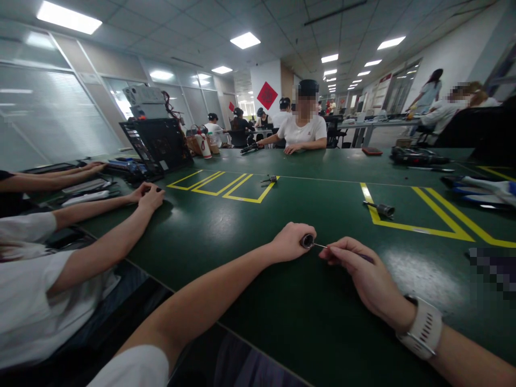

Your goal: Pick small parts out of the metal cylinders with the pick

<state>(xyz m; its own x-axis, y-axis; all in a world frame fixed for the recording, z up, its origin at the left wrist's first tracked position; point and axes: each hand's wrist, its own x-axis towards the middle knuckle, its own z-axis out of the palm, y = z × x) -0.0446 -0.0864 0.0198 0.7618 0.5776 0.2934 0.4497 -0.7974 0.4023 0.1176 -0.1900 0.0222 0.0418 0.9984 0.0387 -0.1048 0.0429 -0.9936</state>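
Observation:
My left hand (291, 243) is wrapped round a dark round metal piece (307, 241), its hollow, ring-like end turned toward my right hand. Most of that piece is hidden in the fist. My right hand (358, 269) pinches a thin tool with a slim metal shaft (321, 245) and a dark purple handle (366, 258). The shaft's tip reaches the hollow end; whether it touches inside is too small to tell. Beyond my right hand, a dark metal part with a cylindrical head and narrow stem (386, 209) lies on the green table (201, 231).
Yellow tape outlines (427, 234) mark the table. Another small metal part (271, 179) lies farther back. A power drill (419, 156) and blue-and-grey tools (484, 191) are at right. Co-workers' hands (149, 196) work on the left, and a person (303, 129) sits opposite.

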